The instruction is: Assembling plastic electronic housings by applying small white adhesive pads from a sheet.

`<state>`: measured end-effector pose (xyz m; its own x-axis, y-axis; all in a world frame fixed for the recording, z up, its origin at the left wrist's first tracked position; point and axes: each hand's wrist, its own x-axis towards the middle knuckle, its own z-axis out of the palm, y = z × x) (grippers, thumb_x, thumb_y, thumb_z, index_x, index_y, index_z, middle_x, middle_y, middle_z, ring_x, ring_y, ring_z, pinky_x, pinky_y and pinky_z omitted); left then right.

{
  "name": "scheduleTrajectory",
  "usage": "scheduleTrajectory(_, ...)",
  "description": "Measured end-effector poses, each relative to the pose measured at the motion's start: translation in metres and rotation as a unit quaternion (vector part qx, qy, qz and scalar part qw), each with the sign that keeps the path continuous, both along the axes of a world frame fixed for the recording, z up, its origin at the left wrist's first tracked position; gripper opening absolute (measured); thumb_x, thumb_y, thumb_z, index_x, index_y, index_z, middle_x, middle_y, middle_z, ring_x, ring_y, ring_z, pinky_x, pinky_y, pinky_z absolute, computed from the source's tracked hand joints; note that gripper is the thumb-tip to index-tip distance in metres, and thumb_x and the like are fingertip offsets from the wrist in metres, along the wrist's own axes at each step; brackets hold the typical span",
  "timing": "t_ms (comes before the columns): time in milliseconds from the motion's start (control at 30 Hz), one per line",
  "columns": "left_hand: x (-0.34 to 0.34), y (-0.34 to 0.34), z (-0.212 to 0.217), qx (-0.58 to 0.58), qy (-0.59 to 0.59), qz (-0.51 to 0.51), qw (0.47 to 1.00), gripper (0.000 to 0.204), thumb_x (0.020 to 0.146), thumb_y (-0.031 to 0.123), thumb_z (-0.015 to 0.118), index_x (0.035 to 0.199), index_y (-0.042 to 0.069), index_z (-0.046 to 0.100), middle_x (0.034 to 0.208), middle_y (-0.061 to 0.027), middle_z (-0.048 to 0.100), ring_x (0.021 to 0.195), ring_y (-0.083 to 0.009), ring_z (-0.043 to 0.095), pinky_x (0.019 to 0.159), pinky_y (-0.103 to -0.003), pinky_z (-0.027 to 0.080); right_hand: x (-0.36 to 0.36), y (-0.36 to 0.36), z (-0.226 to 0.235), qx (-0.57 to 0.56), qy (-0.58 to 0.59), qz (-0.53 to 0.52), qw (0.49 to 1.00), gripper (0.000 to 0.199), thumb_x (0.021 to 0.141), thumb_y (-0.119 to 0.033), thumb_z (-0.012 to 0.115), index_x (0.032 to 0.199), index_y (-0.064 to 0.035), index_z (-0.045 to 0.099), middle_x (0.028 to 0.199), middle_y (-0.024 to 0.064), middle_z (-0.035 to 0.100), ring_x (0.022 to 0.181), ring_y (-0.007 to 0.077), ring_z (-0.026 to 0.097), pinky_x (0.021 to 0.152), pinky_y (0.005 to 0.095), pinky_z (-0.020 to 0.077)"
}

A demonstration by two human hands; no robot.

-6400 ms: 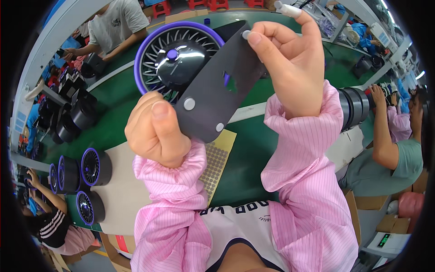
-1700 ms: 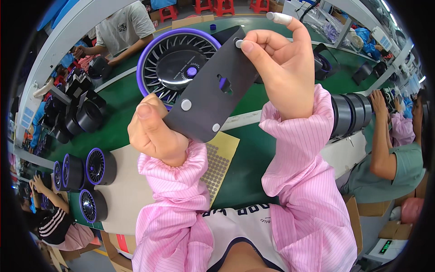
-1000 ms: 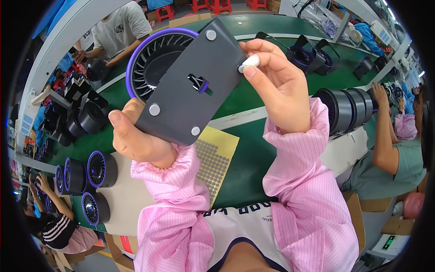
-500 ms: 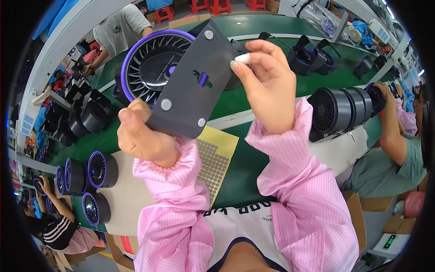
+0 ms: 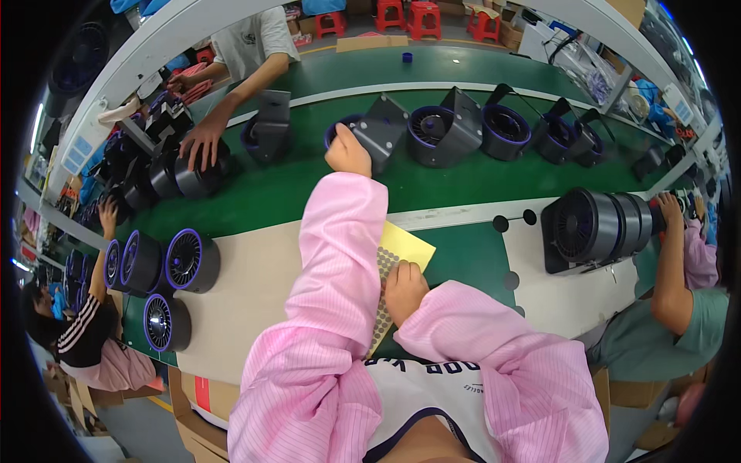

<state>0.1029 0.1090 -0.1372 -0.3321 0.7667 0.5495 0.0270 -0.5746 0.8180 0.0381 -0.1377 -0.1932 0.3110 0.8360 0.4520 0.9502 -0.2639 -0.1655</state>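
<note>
My left arm reaches far out over the green belt (image 5: 278,193). My left hand (image 5: 347,151) grips the edge of a purple-rimmed round fan with a dark grey plate (image 5: 380,131) that stands on the belt. Close to my body, my right hand (image 5: 404,288) rests on a yellow sheet of small grey dots (image 5: 401,248) with fingers curled down onto it. Whether the fingertips pinch a dot is hidden.
More fans with grey plates (image 5: 444,133) line the belt to the right. A co-worker's hand (image 5: 202,143) rests on dark fans across the belt. Purple-rimmed fans (image 5: 184,260) stack at my left. A large black fan (image 5: 588,228) stands at the right, beside a seated person's arm (image 5: 673,255).
Both hands held the fan and plate up near my face. Now my left hand has carried it out onto the belt, and my right hand has dropped to the yellow sheet.
</note>
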Motion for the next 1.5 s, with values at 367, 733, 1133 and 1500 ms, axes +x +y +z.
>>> scheduleTrajectory(367,-0.101,0.170,0.010,0.006,0.169,0.207,0.964,0.048,0.080,0.034,0.056,0.107,-0.005,0.052,0.107,-0.0257,0.053,0.101,-0.0408,0.048,0.089,-0.044,0.036,0.003,0.002,0.006,0.009,-0.037,-0.015,0.999,0.011,0.066,-0.007,0.053,0.075,-0.0025,0.051,0.073,0.0104,0.048,0.069,0.0239,0.049,0.060,0.0301,0.0431)
scheduleTrajectory(733,-0.091,0.074,0.084,-0.070,-0.003,0.060,0.996,0.051,0.090,0.035,0.044,0.072,-0.011,0.058,0.066,-0.0159,0.061,0.060,-0.0268,0.056,0.062,-0.037,0.043,0.008,0.009,-0.005,-0.058,-0.006,-0.046,0.997,0.006,0.069,-0.009,0.052,0.072,-0.0043,0.050,0.075,0.0109,0.050,0.071,0.0234,0.049,0.064,0.0323,0.0424)
scheduleTrajectory(1133,-0.095,-0.119,0.151,0.041,-0.177,-0.216,0.959,0.040,0.089,0.026,0.048,0.064,-0.004,0.059,0.055,-0.0064,0.057,0.045,-0.0105,0.050,0.043,-0.022,0.039,0.057,0.001,0.163,0.267,0.375,0.304,0.834,0.039,0.072,0.008,0.058,0.107,-0.0023,0.043,0.098,0.0078,0.043,0.082,0.0145,0.044,0.074,0.0268,0.0390)
scheduleTrajectory(1500,-0.092,-0.135,0.151,0.129,-0.119,-0.209,0.962,0.046,0.091,0.018,0.045,0.050,-0.002,0.047,0.046,0.0022,0.046,0.045,-0.0025,0.034,0.039,-0.021,0.025,0.052,0.009,0.220,0.330,0.468,0.302,0.762,0.068,0.063,0.022,0.055,0.118,-0.0033,0.026,0.103,0.0110,0.033,0.085,0.0162,0.043,0.067,0.0261,0.0493)
